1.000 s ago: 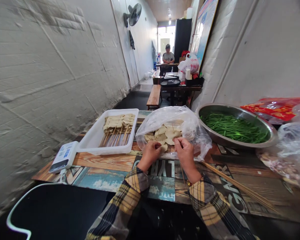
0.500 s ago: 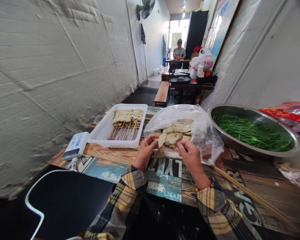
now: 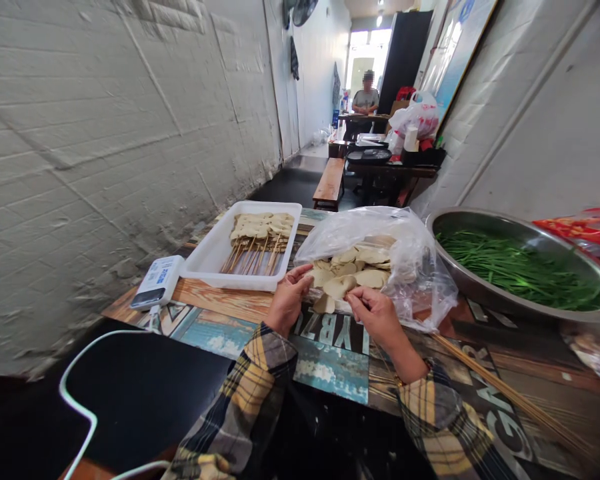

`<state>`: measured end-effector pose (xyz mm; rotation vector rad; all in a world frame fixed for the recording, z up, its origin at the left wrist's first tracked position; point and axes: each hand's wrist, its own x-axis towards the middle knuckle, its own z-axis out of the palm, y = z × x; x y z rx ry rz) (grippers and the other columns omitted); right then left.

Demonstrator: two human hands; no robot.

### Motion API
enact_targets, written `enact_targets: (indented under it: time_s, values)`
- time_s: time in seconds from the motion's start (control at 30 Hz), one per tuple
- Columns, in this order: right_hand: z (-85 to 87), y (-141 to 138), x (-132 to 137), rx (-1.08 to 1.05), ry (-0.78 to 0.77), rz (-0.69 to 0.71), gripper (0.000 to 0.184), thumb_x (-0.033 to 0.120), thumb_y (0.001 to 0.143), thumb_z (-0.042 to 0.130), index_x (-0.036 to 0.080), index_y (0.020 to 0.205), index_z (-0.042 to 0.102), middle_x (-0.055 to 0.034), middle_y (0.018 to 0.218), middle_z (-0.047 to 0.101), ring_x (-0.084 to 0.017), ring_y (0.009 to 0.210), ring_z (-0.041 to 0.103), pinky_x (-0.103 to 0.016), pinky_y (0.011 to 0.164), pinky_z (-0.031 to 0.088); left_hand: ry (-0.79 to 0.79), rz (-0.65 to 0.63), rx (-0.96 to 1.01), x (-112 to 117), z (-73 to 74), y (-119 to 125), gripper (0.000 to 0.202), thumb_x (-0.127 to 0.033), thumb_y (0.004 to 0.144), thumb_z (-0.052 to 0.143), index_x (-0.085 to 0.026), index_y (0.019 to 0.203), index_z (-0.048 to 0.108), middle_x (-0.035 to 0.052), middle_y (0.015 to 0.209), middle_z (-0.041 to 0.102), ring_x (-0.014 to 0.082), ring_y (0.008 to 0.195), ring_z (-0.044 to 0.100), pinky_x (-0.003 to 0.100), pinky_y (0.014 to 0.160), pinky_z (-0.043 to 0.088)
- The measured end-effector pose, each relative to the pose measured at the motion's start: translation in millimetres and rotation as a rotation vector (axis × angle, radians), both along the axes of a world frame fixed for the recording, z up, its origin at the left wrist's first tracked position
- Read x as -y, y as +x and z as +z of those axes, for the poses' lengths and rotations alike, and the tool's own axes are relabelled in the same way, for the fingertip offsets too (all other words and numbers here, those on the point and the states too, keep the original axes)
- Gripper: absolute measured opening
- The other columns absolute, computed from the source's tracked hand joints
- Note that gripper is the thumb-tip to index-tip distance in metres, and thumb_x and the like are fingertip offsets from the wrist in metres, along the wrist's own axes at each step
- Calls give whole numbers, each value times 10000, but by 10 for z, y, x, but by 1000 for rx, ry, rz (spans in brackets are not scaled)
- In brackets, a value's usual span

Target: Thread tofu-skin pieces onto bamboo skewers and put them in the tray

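My left hand (image 3: 290,297) is pinched on a pale round food slice (image 3: 319,277) at the mouth of a clear plastic bag (image 3: 410,263). My right hand (image 3: 375,313) is closed on a thin bamboo skewer (image 3: 380,353) that runs back under my wrist, its tip at another slice (image 3: 339,287). More slices lie heaped inside the bag. A white tray (image 3: 205,257) to the left holds several filled skewers (image 3: 260,240).
A steel bowl (image 3: 480,283) of green stalks stands at the right, with red packets behind it. Loose bamboo skewers (image 3: 510,397) lie at the right front. A white power bank (image 3: 157,281) with a cable sits at the left table edge. A person sits far down the corridor.
My left hand has lifted from the table edge into the bag's mouth and taken a slice. The camera view has swung slightly left and down.
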<state>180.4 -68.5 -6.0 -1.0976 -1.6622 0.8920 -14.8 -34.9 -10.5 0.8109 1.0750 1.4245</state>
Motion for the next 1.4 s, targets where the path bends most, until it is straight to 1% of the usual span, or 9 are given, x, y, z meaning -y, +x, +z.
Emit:
enact_targets:
  time_s: [0.1,0.23,0.3,0.47,0.57,0.7,0.8,1.1,1.4]
  values:
    - [-36,-39,7,57,10,47,239,344,882,542,183,747,655,45,489,538,-122,461,510,-231,482,375,1,-1,40,5,-1,-12,435,-249,552,813,-153,961,698,2,747,632,65,581,507,188,515,361]
    - [-95,-66,7,126,33,61,249,347,891,535,194,750,672,31,503,572,-135,469,537,-240,487,391,3,82,24,10,-7,-3,285,-243,546,799,-156,774,652,-21,706,595,62,565,486,192,519,383]
    - [-118,-68,6,141,42,71,253,341,895,528,198,741,669,29,512,577,-137,473,542,-241,493,394,8,95,33,14,-5,3,264,-246,559,783,-162,741,611,-35,693,573,62,562,489,198,534,406]
    - [-159,-61,11,163,42,95,242,328,898,529,195,750,666,31,531,568,-133,481,534,-236,492,386,14,56,117,27,13,24,332,-311,602,763,-184,803,532,-33,754,583,114,635,592,257,592,489]
    - [-178,-59,12,163,45,101,228,318,896,530,194,765,670,24,572,584,-132,494,535,-232,486,389,31,87,90,35,16,36,344,-322,622,759,-176,855,553,-25,760,596,105,622,568,232,553,452]
    - [-175,-57,10,190,52,109,236,320,901,524,190,766,668,15,616,594,-129,505,535,-231,494,396,74,82,41,34,7,37,384,-284,604,776,-156,923,605,-12,775,628,90,621,534,220,568,406]
    - [-162,-53,14,215,60,117,248,322,911,512,187,772,666,8,631,606,-128,505,534,-232,499,397,92,115,-3,26,-1,33,351,-252,592,769,-151,895,624,-8,775,637,91,623,525,221,564,375]
    - [-136,-45,13,267,108,126,235,290,913,512,168,794,675,-14,647,631,-147,573,579,-234,533,402,117,158,-13,48,28,55,255,-219,604,723,-161,832,624,-14,747,637,120,689,563,246,673,422]
    - [-132,-44,2,299,147,104,239,273,906,522,168,762,681,-11,632,634,-157,609,597,-243,575,409,129,150,-26,49,14,53,233,-218,608,721,-169,813,622,-25,741,610,109,663,525,235,652,399]
